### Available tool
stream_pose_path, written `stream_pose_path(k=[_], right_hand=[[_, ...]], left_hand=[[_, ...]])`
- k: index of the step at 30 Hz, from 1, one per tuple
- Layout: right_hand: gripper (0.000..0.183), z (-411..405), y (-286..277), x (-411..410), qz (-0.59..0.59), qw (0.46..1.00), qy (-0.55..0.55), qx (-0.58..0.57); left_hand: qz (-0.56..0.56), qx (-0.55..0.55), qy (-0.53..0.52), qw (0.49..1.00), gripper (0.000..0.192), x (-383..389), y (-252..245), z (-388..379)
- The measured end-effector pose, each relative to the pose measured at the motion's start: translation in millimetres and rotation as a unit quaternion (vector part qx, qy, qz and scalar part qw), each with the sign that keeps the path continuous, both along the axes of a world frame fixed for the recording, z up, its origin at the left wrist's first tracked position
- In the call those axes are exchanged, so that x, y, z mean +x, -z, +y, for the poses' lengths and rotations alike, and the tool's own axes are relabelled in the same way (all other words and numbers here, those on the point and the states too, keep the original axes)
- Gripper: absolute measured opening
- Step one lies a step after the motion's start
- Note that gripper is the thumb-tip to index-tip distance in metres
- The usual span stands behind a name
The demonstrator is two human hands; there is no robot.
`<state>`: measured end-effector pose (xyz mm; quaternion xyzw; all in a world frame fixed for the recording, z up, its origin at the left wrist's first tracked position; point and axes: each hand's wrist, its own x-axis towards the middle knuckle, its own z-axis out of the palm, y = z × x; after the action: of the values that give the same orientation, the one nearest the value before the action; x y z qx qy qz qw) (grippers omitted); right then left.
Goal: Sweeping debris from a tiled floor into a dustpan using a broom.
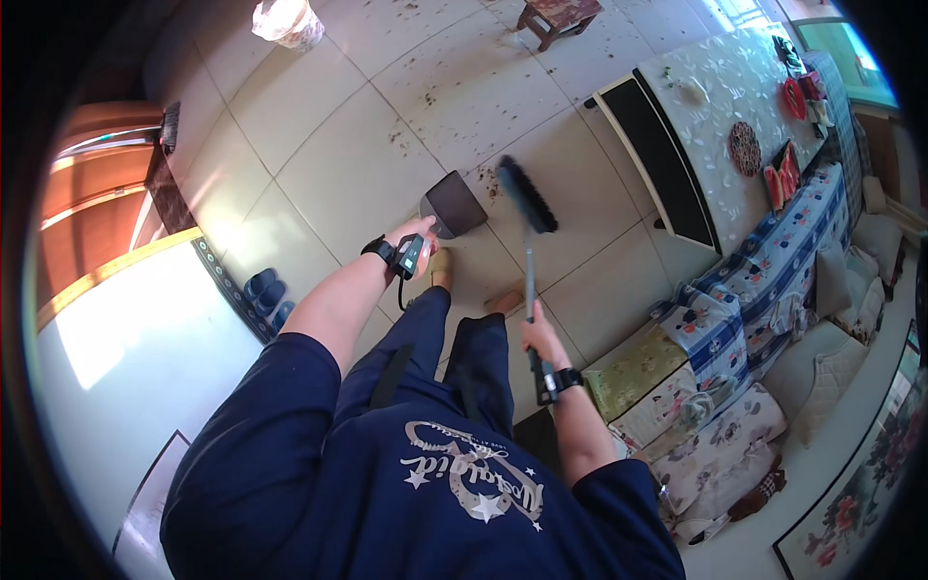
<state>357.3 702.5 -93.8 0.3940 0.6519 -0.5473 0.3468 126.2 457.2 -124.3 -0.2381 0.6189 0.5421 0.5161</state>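
My left hand (417, 235) grips the handle end of a dark dustpan (457, 205), held low over the tiled floor with its open edge towards the right. My right hand (544, 339) is closed around the pole of a broom (530, 275). The broom's dark bristle head (528, 194) lies just right of the dustpan. Between pan and bristles sits a small scatter of brown debris (493, 187). More brown crumbs (453, 87) are spread over the floor tiles farther ahead. Much of the dustpan handle is hidden by my left hand.
A small wooden stool (558, 16) and a lined waste bin (288, 25) stand ahead. To the right are a table (714, 80) with a patterned cover and a cloth-covered sofa (725, 333). Blue slippers (267, 293) lie at left beside a white cabinet-like surface (152, 326).
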Motion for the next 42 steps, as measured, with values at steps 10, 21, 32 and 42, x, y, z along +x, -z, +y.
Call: stream_pose_path(k=[10, 21, 32, 42], right_hand=[[0.065, 34, -78, 51, 0.006, 1.000, 0.022, 0.000], [0.019, 197, 32, 24, 0.048, 0.964, 0.261, -0.021], [0.068, 90, -71, 50, -0.046, 0.954, 0.244, -0.168], [0.061, 150, -52, 79, -0.066, 0.962, 0.011, 0.266]], left_hand=[[0.006, 0.003, 0.031, 1.000, 0.047, 2, -16, 11], [-0.031, -0.012, 0.031, 0.999, 0.051, 1, -16, 37], [-0.026, 0.030, -0.037, 0.999, 0.040, 8, -5, 16], [-0.051, 0.029, -0.060, 0.996, 0.035, 6, 9, 24]])
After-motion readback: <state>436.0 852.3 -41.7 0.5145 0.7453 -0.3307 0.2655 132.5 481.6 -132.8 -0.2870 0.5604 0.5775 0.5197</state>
